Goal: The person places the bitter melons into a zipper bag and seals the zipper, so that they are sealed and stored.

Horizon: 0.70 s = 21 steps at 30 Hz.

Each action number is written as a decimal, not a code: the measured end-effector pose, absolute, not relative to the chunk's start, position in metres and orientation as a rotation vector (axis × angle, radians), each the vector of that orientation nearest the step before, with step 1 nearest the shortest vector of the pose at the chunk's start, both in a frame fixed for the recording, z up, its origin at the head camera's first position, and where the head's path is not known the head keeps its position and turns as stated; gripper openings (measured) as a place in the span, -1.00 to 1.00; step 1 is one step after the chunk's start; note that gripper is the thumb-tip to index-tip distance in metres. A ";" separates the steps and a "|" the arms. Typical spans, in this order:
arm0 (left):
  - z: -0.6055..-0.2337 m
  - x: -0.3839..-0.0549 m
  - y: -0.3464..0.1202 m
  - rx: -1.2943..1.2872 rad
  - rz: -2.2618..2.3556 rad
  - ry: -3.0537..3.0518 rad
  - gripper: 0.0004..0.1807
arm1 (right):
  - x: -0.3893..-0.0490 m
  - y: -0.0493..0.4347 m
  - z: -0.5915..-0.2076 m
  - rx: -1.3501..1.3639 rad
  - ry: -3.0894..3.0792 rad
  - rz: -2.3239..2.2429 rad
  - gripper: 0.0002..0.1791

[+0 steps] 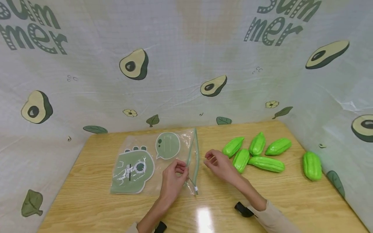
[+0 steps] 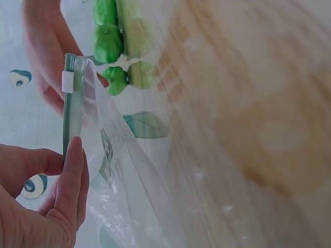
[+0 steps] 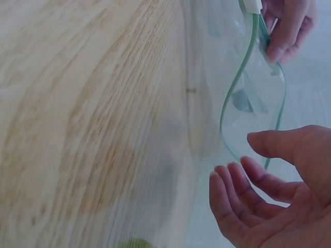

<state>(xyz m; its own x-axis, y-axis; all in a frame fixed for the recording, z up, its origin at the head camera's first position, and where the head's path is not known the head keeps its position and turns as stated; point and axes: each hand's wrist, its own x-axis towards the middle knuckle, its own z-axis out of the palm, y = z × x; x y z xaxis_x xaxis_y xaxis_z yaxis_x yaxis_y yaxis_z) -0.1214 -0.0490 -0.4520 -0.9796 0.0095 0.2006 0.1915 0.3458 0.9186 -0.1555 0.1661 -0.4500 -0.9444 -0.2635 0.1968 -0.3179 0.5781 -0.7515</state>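
Observation:
A clear slider zip bag with a green cartoon print lies on the table, its opening facing right. My left hand pinches the green-edged rim of the opening between thumb and fingers, also visible in the left wrist view. The white slider sits at the near end of the zip strip. In the right wrist view the opening gapes between its two green edges. My right hand, fingers loosely bent, holds nothing and hovers just right of the bag's mouth. Beside it lie several bright green, ridged fruits.
One more ridged green fruit lies apart near the right edge of the wooden table. A white cloth printed with avocados and leaves hangs behind the table and along its sides.

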 end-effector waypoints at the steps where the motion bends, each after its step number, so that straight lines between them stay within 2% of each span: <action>1: -0.452 -0.121 -0.049 -0.185 -1.700 -2.444 -0.90 | -0.155 0.167 -0.449 0.497 -2.729 1.317 -0.82; 21: -0.454 -0.123 -0.050 -0.190 -1.788 -2.400 -0.92 | -0.140 0.191 -0.443 0.433 -2.624 1.084 -0.78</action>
<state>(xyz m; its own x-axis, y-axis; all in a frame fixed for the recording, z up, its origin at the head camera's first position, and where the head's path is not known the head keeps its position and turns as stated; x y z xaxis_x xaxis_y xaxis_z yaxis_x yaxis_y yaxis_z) -0.1227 -0.0503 -0.4536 -0.9818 0.0161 0.1893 0.1860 0.2846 0.9404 -0.1402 0.1905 -0.4434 -0.9193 -0.1701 0.3550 -0.3711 0.6754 -0.6373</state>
